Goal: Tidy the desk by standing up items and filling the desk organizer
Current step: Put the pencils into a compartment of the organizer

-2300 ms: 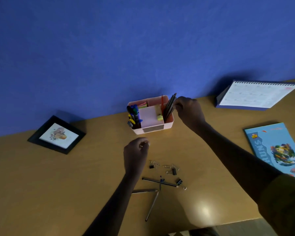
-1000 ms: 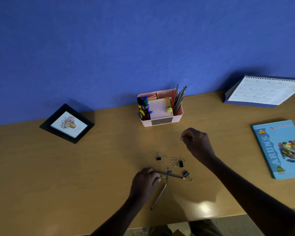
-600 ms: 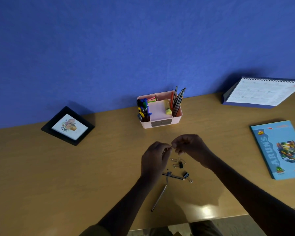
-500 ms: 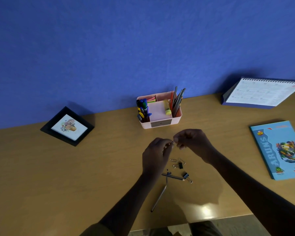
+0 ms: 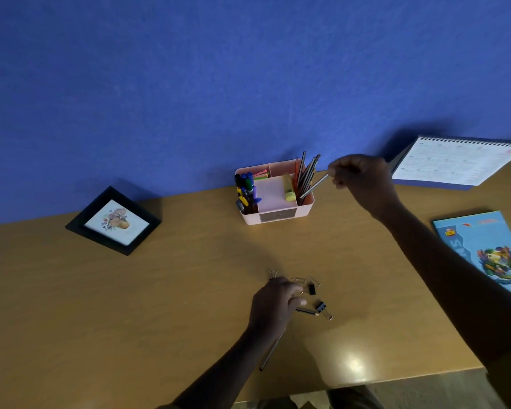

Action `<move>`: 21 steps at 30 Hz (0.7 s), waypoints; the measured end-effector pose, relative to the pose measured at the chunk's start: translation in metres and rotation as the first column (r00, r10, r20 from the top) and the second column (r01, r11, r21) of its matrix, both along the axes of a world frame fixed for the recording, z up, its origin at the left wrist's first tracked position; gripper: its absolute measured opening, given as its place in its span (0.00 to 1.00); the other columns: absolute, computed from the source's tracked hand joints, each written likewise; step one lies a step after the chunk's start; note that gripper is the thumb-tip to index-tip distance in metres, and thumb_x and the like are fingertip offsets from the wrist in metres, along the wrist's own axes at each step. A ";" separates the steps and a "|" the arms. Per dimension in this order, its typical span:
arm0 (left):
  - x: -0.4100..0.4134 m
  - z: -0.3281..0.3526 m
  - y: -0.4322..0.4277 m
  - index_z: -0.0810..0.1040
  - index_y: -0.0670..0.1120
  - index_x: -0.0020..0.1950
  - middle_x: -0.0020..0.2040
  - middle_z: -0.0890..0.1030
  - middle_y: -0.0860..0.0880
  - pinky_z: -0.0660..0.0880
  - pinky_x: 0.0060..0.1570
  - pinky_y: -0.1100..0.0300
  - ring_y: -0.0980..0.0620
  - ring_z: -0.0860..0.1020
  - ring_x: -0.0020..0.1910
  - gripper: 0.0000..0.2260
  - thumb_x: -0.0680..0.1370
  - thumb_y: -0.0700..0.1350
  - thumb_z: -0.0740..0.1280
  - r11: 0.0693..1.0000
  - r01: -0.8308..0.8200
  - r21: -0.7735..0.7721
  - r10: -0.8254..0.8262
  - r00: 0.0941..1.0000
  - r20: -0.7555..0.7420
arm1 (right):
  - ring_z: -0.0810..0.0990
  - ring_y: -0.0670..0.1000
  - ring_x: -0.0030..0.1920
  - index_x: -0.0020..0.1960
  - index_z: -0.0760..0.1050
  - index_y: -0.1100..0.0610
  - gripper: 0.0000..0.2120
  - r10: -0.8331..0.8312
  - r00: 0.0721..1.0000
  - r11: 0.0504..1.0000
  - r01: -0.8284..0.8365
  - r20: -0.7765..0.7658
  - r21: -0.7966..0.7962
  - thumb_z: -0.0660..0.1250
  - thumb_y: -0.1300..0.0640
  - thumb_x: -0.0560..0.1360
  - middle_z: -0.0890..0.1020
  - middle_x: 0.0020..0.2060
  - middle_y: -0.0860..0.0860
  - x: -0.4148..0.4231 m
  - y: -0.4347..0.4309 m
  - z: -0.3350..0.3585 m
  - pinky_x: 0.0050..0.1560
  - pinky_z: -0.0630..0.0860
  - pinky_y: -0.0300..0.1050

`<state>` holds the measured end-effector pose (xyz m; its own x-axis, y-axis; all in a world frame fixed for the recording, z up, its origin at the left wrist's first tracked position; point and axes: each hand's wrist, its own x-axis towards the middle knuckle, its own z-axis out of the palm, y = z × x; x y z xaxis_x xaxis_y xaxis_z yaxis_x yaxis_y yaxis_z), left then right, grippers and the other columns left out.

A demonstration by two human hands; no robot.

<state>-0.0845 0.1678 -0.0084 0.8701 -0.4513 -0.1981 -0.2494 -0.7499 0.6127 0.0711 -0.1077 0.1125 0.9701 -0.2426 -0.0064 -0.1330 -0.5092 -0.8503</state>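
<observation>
A pink desk organizer [image 5: 278, 216] stands by the blue wall, with markers at its left, sticky notes in the middle and several pencils at its right. My right hand [image 5: 362, 178] pinches a grey pencil [image 5: 314, 186] whose lower tip is inside the organizer's right compartment. My left hand [image 5: 273, 305] is down on the desk over a dark pencil [image 5: 306, 311], fingers curled at it. A second pencil [image 5: 270, 354] lies under my left wrist. Binder clips [image 5: 320, 306] and paper clips [image 5: 298, 280] are scattered beside that hand.
A black picture frame [image 5: 112, 221] lies flat at the left. A spiral desk calendar [image 5: 455, 163] leans at the back right. A blue book [image 5: 484, 249] lies flat at the right edge. The desk's front edge runs just below my left arm.
My left hand passed a pencil to my right hand mid-desk. The right hand then carried it up to the organizer; the left hand dropped back to the pencils on the desk.
</observation>
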 end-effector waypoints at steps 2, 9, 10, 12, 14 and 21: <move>-0.008 -0.006 0.001 0.85 0.51 0.64 0.57 0.84 0.54 0.73 0.50 0.63 0.56 0.80 0.56 0.14 0.80 0.54 0.72 0.998 0.061 0.029 -0.060 0.998 -0.024 | 0.86 0.45 0.40 0.52 0.85 0.53 0.04 0.038 0.998 0.992 -0.032 0.051 -0.122 0.72 0.54 0.81 0.86 0.40 0.46 0.009 0.000 0.002 0.47 0.85 0.48; -0.021 -0.026 0.000 0.83 0.49 0.67 0.63 0.82 0.50 0.76 0.61 0.53 0.50 0.78 0.63 0.17 0.79 0.51 0.75 0.964 0.211 0.160 -0.206 0.977 -0.050 | 0.83 0.42 0.40 0.50 0.86 0.54 0.04 0.167 0.986 0.917 -0.144 0.030 -0.371 0.71 0.56 0.81 0.86 0.42 0.45 0.035 0.017 -0.029 0.43 0.83 0.50; -0.022 -0.028 -0.001 0.83 0.48 0.67 0.63 0.82 0.50 0.75 0.62 0.52 0.49 0.77 0.63 0.17 0.79 0.50 0.75 0.960 0.221 0.174 -0.217 0.975 -0.043 | 0.83 0.42 0.40 0.50 0.86 0.53 0.05 0.179 0.984 0.905 -0.158 0.016 -0.395 0.71 0.56 0.81 0.87 0.44 0.46 0.036 0.019 -0.034 0.42 0.83 0.50; -0.024 -0.031 -0.003 0.84 0.48 0.66 0.62 0.83 0.50 0.75 0.62 0.51 0.49 0.77 0.63 0.16 0.79 0.49 0.75 0.952 0.238 0.195 -0.238 0.971 -0.023 | 0.83 0.42 0.40 0.51 0.86 0.53 0.06 0.189 0.982 0.892 -0.177 -0.012 -0.415 0.69 0.56 0.82 0.88 0.45 0.47 0.037 0.025 -0.043 0.39 0.83 0.47; -0.025 -0.033 -0.004 0.85 0.48 0.63 0.59 0.83 0.50 0.75 0.61 0.51 0.48 0.78 0.61 0.13 0.79 0.47 0.75 0.944 0.249 0.218 -0.255 0.967 0.002 | 0.84 0.43 0.39 0.51 0.85 0.52 0.07 0.186 0.982 0.889 -0.183 -0.034 -0.421 0.69 0.55 0.83 0.88 0.45 0.47 0.036 0.031 -0.048 0.37 0.81 0.45; -0.023 -0.041 -0.007 0.87 0.49 0.52 0.50 0.84 0.51 0.79 0.53 0.51 0.49 0.79 0.53 0.05 0.78 0.45 0.75 0.936 0.254 0.244 -0.274 0.961 0.049 | 0.84 0.44 0.41 0.52 0.86 0.52 0.06 0.154 0.985 0.886 -0.172 -0.076 -0.430 0.70 0.53 0.82 0.88 0.46 0.46 0.030 0.042 -0.059 0.37 0.80 0.43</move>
